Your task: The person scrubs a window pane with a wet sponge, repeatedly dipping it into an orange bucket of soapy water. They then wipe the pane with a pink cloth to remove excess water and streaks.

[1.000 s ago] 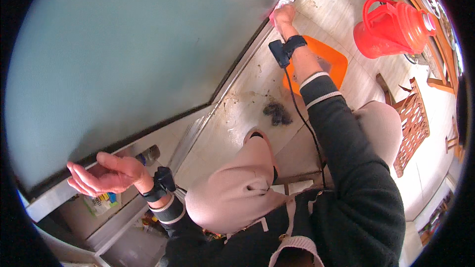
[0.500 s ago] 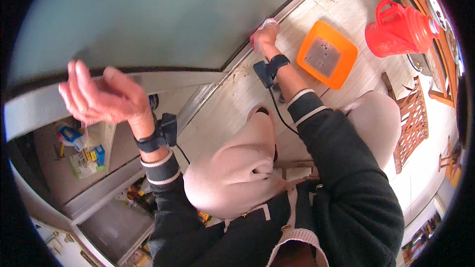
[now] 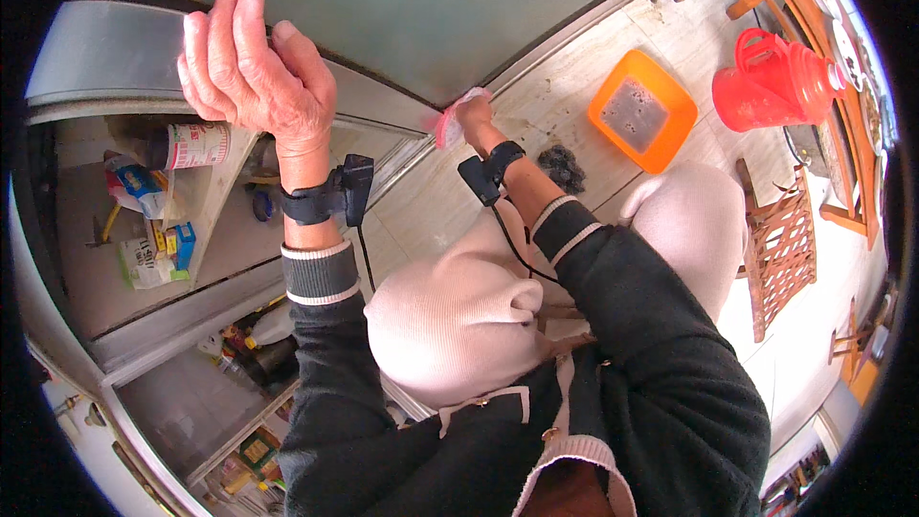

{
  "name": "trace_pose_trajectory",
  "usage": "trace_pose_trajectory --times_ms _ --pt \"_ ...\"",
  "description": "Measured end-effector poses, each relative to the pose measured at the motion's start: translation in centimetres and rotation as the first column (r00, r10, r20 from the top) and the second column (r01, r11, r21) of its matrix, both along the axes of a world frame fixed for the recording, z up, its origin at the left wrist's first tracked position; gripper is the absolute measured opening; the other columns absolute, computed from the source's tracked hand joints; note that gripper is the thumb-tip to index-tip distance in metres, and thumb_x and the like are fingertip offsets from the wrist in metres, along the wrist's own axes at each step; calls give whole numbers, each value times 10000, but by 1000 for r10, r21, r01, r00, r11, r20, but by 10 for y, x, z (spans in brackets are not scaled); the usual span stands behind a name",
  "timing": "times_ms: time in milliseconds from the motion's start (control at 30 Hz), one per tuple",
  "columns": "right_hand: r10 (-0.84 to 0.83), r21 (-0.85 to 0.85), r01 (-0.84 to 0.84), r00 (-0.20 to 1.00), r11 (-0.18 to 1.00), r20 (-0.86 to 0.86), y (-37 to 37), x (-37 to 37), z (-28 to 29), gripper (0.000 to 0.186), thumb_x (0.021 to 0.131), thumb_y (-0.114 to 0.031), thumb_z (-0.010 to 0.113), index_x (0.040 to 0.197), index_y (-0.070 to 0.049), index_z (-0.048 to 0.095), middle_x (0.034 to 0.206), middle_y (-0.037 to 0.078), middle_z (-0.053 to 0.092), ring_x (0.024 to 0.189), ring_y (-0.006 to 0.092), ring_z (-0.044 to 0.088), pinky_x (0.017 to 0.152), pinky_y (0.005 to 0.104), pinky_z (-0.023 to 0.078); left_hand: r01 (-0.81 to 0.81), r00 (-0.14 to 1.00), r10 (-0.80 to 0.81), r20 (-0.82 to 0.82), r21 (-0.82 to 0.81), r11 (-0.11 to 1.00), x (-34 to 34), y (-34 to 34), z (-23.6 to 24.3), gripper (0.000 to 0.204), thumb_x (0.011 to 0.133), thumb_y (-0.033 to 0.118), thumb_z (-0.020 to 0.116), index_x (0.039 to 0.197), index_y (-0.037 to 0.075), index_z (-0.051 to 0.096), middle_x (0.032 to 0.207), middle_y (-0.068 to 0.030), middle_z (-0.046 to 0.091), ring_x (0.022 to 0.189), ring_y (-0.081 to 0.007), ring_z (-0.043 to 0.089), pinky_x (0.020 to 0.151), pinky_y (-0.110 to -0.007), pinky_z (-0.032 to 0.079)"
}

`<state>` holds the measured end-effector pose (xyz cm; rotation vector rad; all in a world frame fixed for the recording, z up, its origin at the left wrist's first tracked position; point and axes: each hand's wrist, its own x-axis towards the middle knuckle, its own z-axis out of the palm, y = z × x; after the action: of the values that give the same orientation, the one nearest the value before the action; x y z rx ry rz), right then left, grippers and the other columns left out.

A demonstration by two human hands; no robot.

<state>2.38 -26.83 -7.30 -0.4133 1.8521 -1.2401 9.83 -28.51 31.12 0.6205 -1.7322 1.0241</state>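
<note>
A large frosted-glass door (image 3: 402,19) with a grey metal frame (image 3: 115,53) stands in front of me. My left hand (image 3: 254,72) is raised over the frame at the left, fingers loosely curved and apart, nothing in them; whether it touches the frame I cannot tell. Lower and to the right, my right hand (image 3: 475,123) grips a pink cloth (image 3: 447,126) at the door's bottom corner, by the metal edge. The hand covers part of the cloth. Both wrists wear black strapped devices.
An orange basin (image 3: 682,124) of murky water stands right of my right hand. Near it lies a dark fuzzy clump (image 3: 561,168). Farther right are a red thermos jug (image 3: 766,86) and a wooden slatted stool (image 3: 780,254). Left, a cabinet shelf (image 3: 105,297) holds packages and a jar (image 3: 196,146).
My right hand has slid the pink cloth left along the door's bottom edge to the corner. My left hand has risen and shifted right. The view has shifted, showing more of the shelf.
</note>
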Motion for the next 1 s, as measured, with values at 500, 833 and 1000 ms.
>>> trace_pose_trajectory --times_ms 500,833,1000 --pt "687 -681 -131 270 720 674 100 -91 128 351 914 -17 569 1264 -3 546 1338 91 516 1218 243 516 1067 451 389 171 983 -181 17 258 951 27 58 -20 461 826 -2 558 1281 72 564 1334 -118 556 1254 -287 504 1068 -454 320" --pt "768 -713 -341 467 613 438 131 -120 192 409 883 22 535 1291 21 499 1256 113 579 1142 228 570 999 388 442 825 564 380 -733 484 -290 21 143 -191 272 940 211 604 1061 -29 647 990 -109 667 950 -183 616 863 -326 476" --pt "765 -733 -280 420 620 487 138 -126 199 359 893 -66 578 1246 -3 547 1185 84 610 1029 197 613 935 366 476 857 453 365 -813 285 -429 5 137 -196 168 951 151 593 918 -3 650 814 -58 669 729 -138 616 716 -282 497"
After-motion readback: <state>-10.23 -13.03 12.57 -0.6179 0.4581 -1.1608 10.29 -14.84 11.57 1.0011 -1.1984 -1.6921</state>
